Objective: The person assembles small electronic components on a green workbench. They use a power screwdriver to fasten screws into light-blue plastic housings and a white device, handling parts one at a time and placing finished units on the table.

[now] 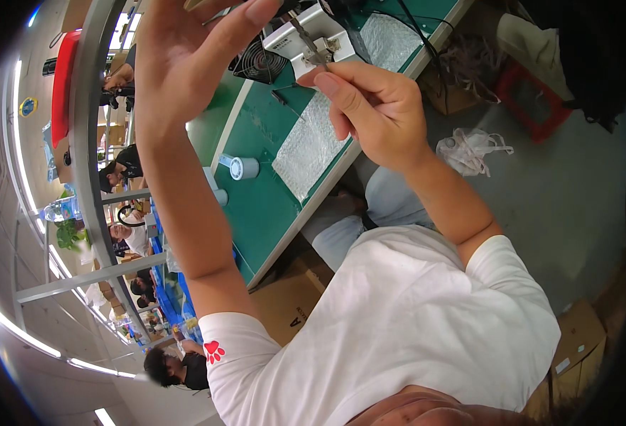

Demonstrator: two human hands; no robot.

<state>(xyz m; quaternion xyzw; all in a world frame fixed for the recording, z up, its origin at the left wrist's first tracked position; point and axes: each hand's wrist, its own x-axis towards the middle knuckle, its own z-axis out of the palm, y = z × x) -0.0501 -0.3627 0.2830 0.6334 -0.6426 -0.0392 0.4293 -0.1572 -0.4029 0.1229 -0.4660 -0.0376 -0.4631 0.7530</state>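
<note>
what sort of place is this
Probably a workshop or small assembly floor: there's a green workbench with a black fan on it, and several people beyond a metal frame.

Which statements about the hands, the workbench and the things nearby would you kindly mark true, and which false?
1. The thumb and index finger of the right hand meet at a slim grey metal rod. True.
2. The left hand lies flat on the green workbench. False: it is raised.
3. A clear bubble-wrap sheet lies on the workbench. True.
4. The crumpled white plastic bag hangs from the workbench. False: it lies on the grey floor.
5. The white left sleeve bears a red paw print. True.
</note>
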